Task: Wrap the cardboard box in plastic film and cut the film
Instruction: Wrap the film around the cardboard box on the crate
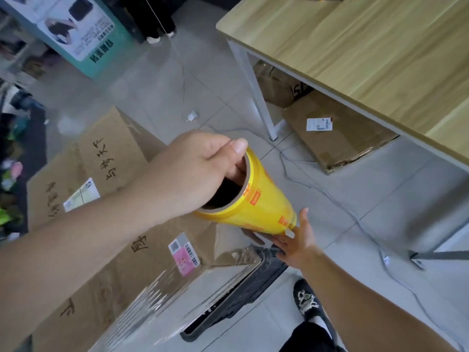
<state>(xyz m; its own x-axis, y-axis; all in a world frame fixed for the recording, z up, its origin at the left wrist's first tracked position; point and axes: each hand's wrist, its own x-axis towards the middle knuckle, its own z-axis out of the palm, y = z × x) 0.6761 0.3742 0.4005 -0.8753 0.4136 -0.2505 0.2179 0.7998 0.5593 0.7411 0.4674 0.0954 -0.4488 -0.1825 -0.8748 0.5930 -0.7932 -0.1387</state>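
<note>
Closest to me, at the bottom of the frame, the cardboard box (106,262) already has clear film (162,295) stretched shiny and wrinkled over its near end and side. It sits on something black and slatted (241,293), with a dark shoe (307,301) just beside that. Further up the box the labels and brown card look bare, so I'd say the wrapping is partly done, with more turns needed before it is covered.

At the box's corner a crumpled bunch of film gathers just under the film roll (264,204), which looks to me as if the film has not been cut from the roll. I see no cutter in either hand, so the cut looks some way off.

The yellow roll hangs mid-frame, tilted, above that corner. The left hand (200,168) has its fingers hooked down into the cardboard core and its thumb clamped over the rim. The right hand (297,240) reaches in from lower right with its fingers stretched out flat against the roll's lower end, steadying it, not grasping. Some of its fingers are hidden behind the roll.

Beyond them, a grey cable (317,184) trails over the tiled floor. A flattened carton (337,138) lies under the wooden table (368,52) in the upper right. A poster stand (83,34) stands in the upper left.
</note>
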